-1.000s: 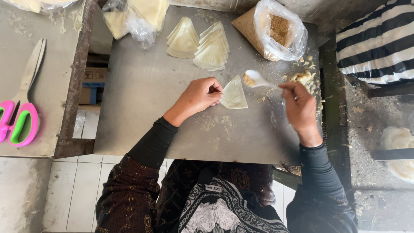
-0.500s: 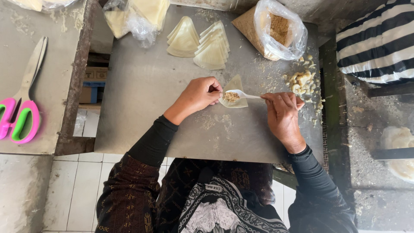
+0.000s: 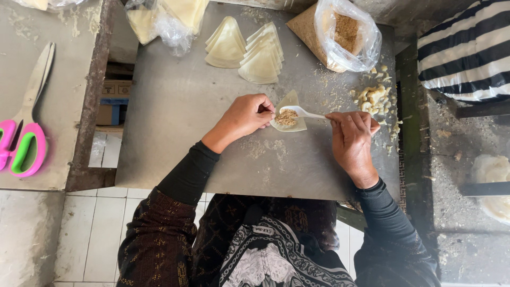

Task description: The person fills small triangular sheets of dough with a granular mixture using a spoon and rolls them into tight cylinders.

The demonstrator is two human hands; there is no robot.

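Two hands filled a pastry cone on the metal table point(image 3: 180, 117)
Left hand point(image 3: 245, 116) pinched the cone point(image 3: 289, 114); right hand point(image 3: 350, 139) fingers clamped a white spoon point(image 3: 302, 111) over the filling point(image 3: 287, 117)

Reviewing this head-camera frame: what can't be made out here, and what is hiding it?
- Spoon handle end: head view, hidden inside the right hand.
- Wrapper left edge: covered by the left hand fingers.
- Scissors: cut off by the left frame edge.
- Bag of crumbs: contents blurred by glossy plastic.
- Pale mass at far right: cut off, kind unclear.
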